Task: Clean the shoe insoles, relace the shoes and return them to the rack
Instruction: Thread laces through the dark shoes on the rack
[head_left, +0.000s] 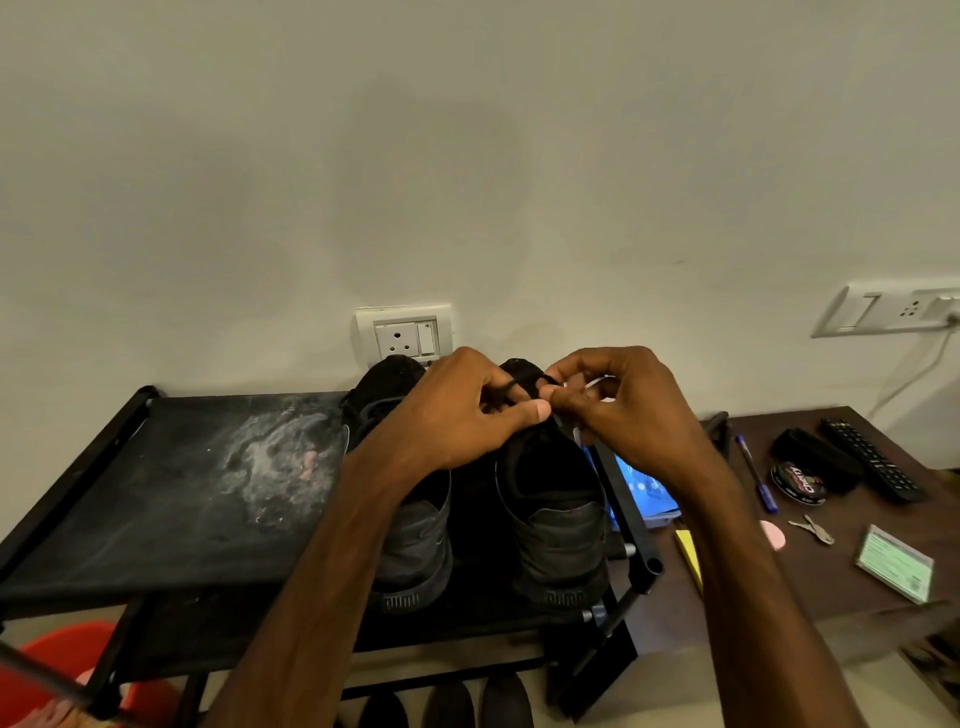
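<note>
Both hands are at work over the black shoe on the person's right (558, 525). It stands on the top shelf of the shoe rack (182, 493) with its heel toward the person and its toe toward the wall, so its long axis runs straight away from the body. Its partner, the other black shoe (415, 535), stands just beside it on the left, pointing the same way and partly hidden by the left forearm.

What matters for the next move is how the black lace (511, 385) lies. It crosses the shoe from side to side, at right angles to the long axis, above the tongue near the far end of the opening. The left hand (462, 415) reaches it from the left and the right hand (628, 415) from the right, and their thumb tips nearly meet over the shoe's midline. Neither hand is clearly nearer, since the lace is strung between them.

The left fingers (498, 376) are curled, with a strand of lace hooked across one of them and the thumb pressing in below. The right fingers (569, 399) are also curled and pinch at the lace, though the part they hold is mostly hidden behind them. This looks like relacing or tying, with the eyelets lying directly under the knuckles and out of sight.

A wooden bench (810, 582) stands to the right of the rack
</note>
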